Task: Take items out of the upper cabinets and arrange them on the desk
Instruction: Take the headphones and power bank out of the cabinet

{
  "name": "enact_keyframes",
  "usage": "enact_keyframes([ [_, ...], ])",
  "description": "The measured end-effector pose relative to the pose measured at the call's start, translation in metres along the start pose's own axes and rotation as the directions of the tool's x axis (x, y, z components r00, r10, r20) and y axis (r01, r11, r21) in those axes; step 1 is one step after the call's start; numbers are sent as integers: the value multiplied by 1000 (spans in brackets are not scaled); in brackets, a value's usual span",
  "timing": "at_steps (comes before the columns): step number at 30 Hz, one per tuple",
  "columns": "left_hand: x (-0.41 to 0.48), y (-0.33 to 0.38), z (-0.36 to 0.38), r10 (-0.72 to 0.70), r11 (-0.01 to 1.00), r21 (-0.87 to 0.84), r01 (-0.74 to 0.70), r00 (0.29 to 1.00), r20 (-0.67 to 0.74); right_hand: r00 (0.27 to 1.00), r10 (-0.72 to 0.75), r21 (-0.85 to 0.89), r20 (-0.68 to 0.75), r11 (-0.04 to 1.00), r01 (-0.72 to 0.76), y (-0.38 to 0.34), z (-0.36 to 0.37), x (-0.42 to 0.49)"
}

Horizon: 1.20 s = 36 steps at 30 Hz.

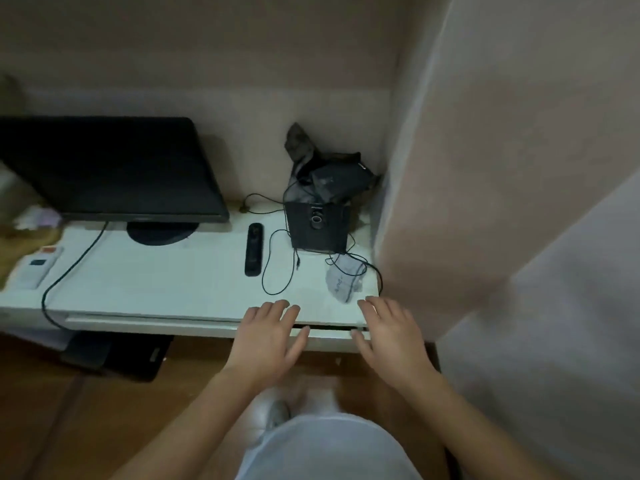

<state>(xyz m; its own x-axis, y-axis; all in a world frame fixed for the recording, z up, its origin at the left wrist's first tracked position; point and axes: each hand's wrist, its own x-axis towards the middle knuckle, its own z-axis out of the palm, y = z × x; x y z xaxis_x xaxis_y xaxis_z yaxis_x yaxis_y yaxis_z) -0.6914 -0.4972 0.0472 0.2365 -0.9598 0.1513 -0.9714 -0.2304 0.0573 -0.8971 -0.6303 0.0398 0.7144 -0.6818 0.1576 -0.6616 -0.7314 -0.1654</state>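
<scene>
On desk (173,282): one monitor (104,168) | one remote (253,249) | left hand (266,337), right hand (391,332) both spread, empty

The monitor (104,168) is cut off by the frame edge at 9 o'clock; blurred, unreadable clutter (24,233) lies below it at that edge of the bench (156,282); print on the grey cloth (344,280) is too small to read; dark fabric (329,171) hides the speaker's (318,225) top; the dark object (114,355) under the bench is partly hidden.
</scene>
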Motion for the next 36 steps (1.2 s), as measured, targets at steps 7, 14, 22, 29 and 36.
enact_keyframes([
  [7,26,-23,-74,-91,995,28,96,986,-140,959,-174,-45,-223,985,168,-16,-76,66],
  [14,103,-52,-212,21,990,134,38,911,-412,824,-200,-67,-530,979,195,-44,-218,134],
  [22,170,-65,-365,214,974,201,-104,715,-666,648,-293,-221,-703,956,193,-93,-359,185],
  [29,197,-82,-450,308,951,256,-172,581,-754,546,-332,-311,-769,941,134,-122,-437,212],
  [36,223,-116,-510,402,915,353,-197,532,-745,507,-383,-397,-772,914,86,-143,-485,235],
])
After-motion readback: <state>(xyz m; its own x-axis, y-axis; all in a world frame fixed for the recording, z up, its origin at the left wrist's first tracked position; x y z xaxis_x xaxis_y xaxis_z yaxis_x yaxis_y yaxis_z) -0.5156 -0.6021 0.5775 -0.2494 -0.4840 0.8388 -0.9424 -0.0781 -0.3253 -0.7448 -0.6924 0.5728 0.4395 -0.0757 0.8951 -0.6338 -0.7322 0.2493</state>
